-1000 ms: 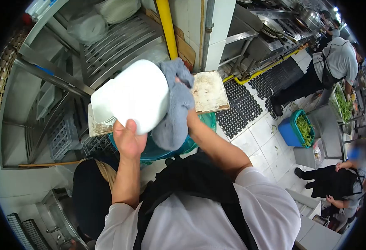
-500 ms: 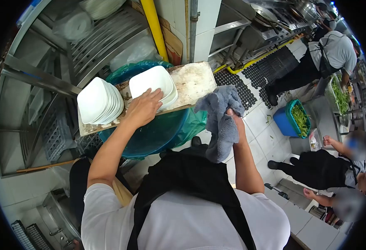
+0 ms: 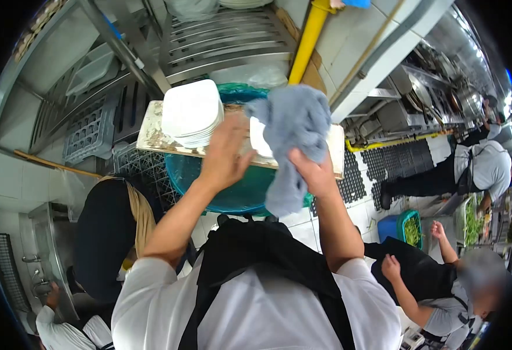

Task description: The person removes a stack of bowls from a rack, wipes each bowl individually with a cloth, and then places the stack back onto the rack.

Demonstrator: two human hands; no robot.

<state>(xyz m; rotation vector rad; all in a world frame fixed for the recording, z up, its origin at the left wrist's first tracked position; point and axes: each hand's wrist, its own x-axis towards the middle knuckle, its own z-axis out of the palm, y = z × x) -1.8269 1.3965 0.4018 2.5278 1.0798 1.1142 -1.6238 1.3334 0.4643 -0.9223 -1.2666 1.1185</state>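
My right hand is closed around a grey cloth, which hangs over the right part of a worn board. Partly hidden behind the cloth is a white dish on the board. My left hand has its fingers apart, blurred at the tips, between that dish and a stack of white square dishes. It holds nothing that I can see. The board lies across a large bin with a green liner.
A person in dark clothes bends close on my left. Another person stands at the right, near a blue bin of greens. Behind the board rise a yellow pipe and a slatted metal shelf.
The cloth and my right hand have come from the board's right end to over the dish. My left hand has lifted off the dishes. The person at the right is nearer.
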